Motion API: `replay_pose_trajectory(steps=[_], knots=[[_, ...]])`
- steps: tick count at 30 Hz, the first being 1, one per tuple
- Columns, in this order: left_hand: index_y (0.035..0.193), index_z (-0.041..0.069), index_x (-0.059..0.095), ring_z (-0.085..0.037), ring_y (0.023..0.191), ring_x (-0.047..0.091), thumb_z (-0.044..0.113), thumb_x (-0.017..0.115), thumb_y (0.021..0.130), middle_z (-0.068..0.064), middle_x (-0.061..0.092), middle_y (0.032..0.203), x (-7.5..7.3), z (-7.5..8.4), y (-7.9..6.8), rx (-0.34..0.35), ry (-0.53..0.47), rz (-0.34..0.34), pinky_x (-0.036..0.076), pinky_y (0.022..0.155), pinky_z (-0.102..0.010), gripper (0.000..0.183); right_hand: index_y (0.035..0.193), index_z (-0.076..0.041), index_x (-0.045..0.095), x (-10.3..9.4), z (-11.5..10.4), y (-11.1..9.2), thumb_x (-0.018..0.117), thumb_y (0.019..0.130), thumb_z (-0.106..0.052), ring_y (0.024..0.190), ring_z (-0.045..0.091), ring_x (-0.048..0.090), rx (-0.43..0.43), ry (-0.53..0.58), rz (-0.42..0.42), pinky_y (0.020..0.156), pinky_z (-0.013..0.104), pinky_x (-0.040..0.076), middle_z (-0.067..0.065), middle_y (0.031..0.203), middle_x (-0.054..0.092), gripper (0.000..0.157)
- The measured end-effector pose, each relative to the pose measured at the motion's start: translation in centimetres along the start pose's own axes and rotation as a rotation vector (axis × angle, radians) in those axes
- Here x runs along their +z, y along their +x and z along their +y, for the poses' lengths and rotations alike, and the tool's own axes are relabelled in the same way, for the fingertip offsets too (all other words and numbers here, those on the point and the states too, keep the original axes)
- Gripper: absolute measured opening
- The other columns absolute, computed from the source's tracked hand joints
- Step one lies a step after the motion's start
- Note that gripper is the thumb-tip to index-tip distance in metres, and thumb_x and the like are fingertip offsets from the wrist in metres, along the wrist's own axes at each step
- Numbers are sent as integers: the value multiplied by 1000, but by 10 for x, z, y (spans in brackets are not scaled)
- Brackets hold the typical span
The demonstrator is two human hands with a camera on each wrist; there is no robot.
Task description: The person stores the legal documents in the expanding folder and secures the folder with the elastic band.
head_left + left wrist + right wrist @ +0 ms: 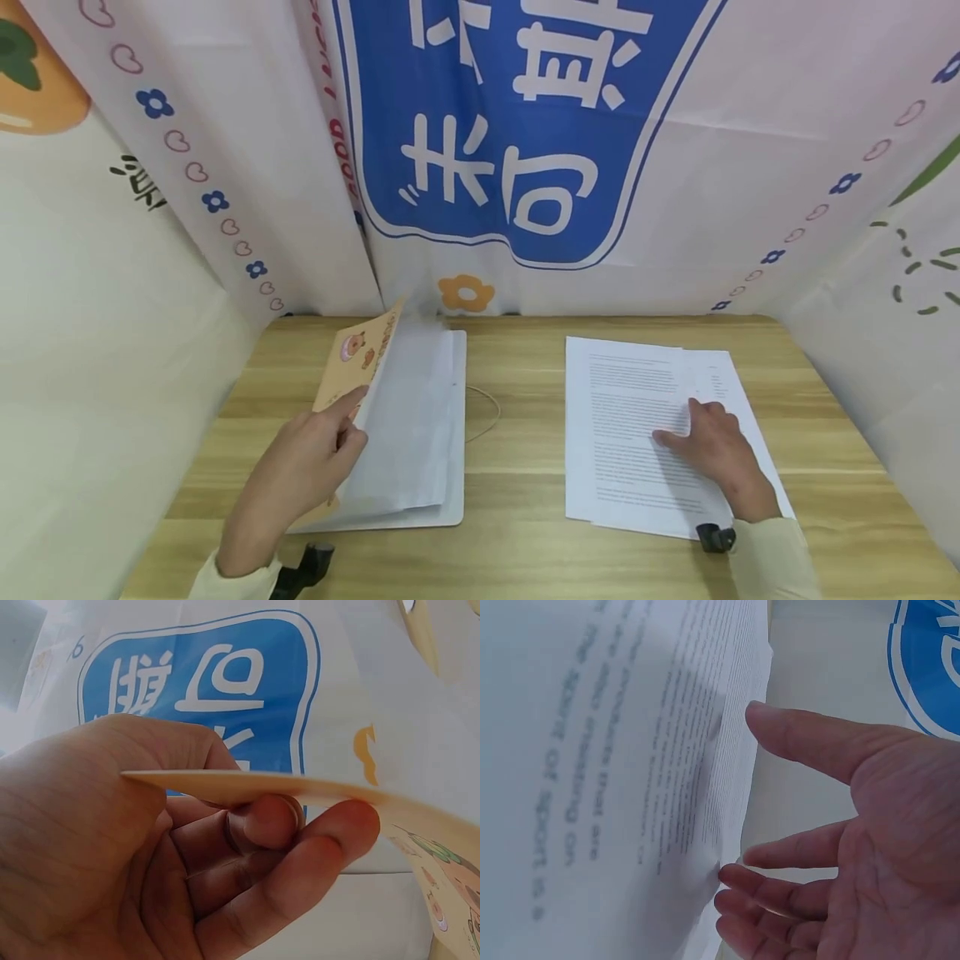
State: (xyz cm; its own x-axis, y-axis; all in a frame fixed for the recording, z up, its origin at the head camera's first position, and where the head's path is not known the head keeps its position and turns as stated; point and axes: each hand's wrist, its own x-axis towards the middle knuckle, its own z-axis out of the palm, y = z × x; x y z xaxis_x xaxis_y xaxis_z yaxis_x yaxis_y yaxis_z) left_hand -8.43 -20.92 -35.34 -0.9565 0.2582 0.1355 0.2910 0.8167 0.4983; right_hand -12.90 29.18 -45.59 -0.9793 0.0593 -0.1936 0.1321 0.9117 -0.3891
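"So, what do I see the left hand (315, 458) doing?"

"On my feed, it's clamped on the tan cover (347, 364) of the folder (457, 417); that cover stands tilted up, and the folder lies on the left of the worktop (525, 500)."

"And the right hand (716, 446)?"

"I see its thumb apart from its fingers, fingertips touching the printed sheets (630, 417), which lie overlapped on the worktop, well apart from the folder."
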Motion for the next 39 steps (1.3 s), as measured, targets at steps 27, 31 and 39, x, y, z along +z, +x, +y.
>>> replay_pose_trajectory(steps=[27, 31, 39], knots=[[142, -8, 55, 0, 42, 29, 1, 53, 94, 13, 35, 53, 3, 2, -1, 3, -12, 3, 28, 40, -23, 49, 121, 25, 47, 6, 10, 1, 75, 92, -30, 86, 42, 49, 103, -8, 3, 69, 47, 45, 37, 105, 42, 68], [142, -8, 55, 0, 42, 28, 1, 53, 93, 13, 35, 53, 2, 2, -1, 0, -7, 4, 27, 40, -23, 49, 123, 25, 45, 6, 12, 2, 76, 91, -30, 87, 42, 50, 111, 6, 5, 70, 49, 46, 38, 106, 43, 71], [142, -8, 55, 0, 42, 29, 1, 54, 94, 13, 35, 53, 3, 1, 0, 7, -14, -1, 28, 40, -22, 49, 129, 24, 39, 2, 20, 6, 76, 91, -37, 88, 41, 52, 138, 71, -42, 72, 49, 47, 38, 110, 45, 81]])
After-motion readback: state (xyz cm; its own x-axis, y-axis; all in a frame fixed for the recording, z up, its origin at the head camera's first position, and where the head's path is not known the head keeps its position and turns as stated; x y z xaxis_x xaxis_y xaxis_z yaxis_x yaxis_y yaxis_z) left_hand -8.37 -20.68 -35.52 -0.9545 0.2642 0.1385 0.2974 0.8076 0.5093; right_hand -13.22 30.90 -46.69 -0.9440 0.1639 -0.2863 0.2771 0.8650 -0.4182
